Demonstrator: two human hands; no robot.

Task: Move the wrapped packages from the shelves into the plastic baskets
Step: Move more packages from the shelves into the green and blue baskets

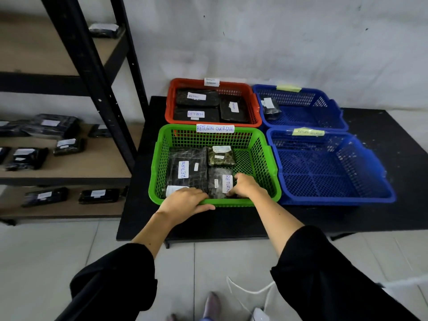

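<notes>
The green basket [266, 158], labelled "RETURN OVERDUE", holds several black wrapped packages. My right hand [245, 186] is inside it, its fingers curled on the edge of a small package marked "RETURN" [217, 181]. My left hand [185, 201] lies over the front rim, thumb along the outside. Its fingers reach fairly straight onto a package with a white label [174, 189] at the front left. A large "RETURN" package [185, 172] and a small mottled one [221, 156] lie behind. More wrapped packages [27, 158] sit on the shelves to the left.
Behind the green basket, a red basket [169, 105] holds three packages. The far blue basket [324, 100] holds one, and the near blue basket [335, 172] holds none. All stand on a black mat [393, 216]. The black-framed shelf unit [92, 66] rises at the left.
</notes>
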